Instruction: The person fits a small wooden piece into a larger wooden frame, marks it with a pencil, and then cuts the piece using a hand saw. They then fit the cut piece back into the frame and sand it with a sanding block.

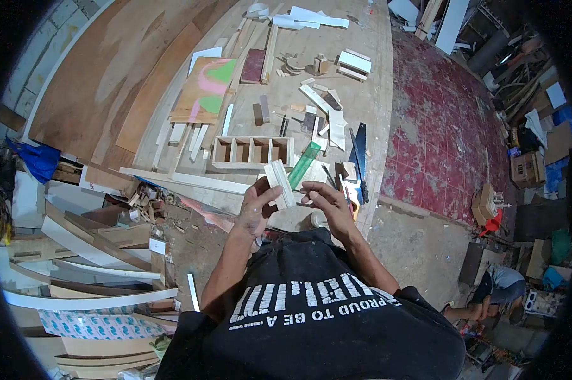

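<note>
My left hand (255, 208) is closed around a small pale wooden block (279, 183) with long grooves, its thumb lying on the block's face. Just right of the block is my right hand (331, 206), fingers bent and tips drawn close together. Whether a small thing sits between those tips I cannot make out. Beyond the hands, a green see-through strip (305, 163) lies slanted on the workbench. Beside it stands a wooden box (253, 166) divided into several compartments. A handsaw (360, 152) with a dark blade rests to the right.
Wood offcuts (314, 98), a painted board (211, 87) and a white-topped block (354, 62) lie across the workbench (368, 38). Curved wooden parts (102, 297) are stacked at left. Another person (501, 288) is low at right, near boxes (526, 170).
</note>
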The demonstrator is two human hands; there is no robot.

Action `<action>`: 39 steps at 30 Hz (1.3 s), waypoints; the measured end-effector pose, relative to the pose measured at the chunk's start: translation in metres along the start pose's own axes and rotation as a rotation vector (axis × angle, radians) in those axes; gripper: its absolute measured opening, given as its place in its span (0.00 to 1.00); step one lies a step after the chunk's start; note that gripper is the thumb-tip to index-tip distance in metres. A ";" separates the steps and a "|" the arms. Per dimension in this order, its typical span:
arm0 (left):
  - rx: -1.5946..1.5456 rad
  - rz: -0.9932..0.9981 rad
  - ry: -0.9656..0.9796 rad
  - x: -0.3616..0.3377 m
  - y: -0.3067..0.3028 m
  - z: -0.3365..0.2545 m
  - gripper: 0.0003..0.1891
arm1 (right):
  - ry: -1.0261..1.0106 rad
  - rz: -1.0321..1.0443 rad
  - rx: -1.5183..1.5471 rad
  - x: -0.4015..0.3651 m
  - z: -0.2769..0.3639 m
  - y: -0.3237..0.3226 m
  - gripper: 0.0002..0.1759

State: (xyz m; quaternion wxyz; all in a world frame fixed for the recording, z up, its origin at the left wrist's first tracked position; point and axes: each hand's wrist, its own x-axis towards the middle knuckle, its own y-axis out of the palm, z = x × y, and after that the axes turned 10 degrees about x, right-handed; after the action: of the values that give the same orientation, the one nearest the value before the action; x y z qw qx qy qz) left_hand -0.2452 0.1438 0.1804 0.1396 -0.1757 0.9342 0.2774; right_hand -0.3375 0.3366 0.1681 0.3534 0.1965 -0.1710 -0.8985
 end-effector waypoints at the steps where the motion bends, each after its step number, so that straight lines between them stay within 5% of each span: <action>1: 0.000 0.000 0.001 0.000 0.002 -0.001 0.23 | -0.016 0.001 -0.032 -0.001 0.002 0.002 0.23; 4: 0.408 -0.009 0.251 -0.001 0.010 -0.007 0.25 | -0.088 0.031 -0.044 -0.002 0.009 0.009 0.23; 9: 1.076 -0.145 0.742 -0.013 0.024 -0.018 0.34 | -0.213 0.211 0.041 -0.001 0.021 0.014 0.48; 14: 1.516 -0.235 1.071 -0.015 0.022 -0.022 0.38 | -0.100 0.172 0.123 -0.003 0.027 0.015 0.50; 21: 1.435 -0.215 1.258 -0.013 0.013 -0.013 0.41 | -0.104 0.285 0.163 -0.008 0.035 0.031 0.51; 32: 1.180 -0.145 1.092 -0.020 0.006 -0.016 0.44 | -0.112 0.316 0.229 -0.003 0.014 0.034 0.49; 34: 0.998 -0.143 0.742 -0.025 0.005 -0.015 0.40 | -0.129 0.322 0.229 -0.001 0.013 0.036 0.49; 39: 0.286 -0.063 0.380 -0.030 0.011 -0.032 0.32 | -0.155 0.310 0.152 0.002 0.015 0.041 0.48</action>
State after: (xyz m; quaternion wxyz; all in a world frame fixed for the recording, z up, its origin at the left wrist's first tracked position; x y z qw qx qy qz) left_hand -0.2281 0.1414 0.2218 -0.0065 -0.2324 0.9675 0.0997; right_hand -0.3225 0.3088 0.1987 0.4577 0.1241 -0.2932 -0.8302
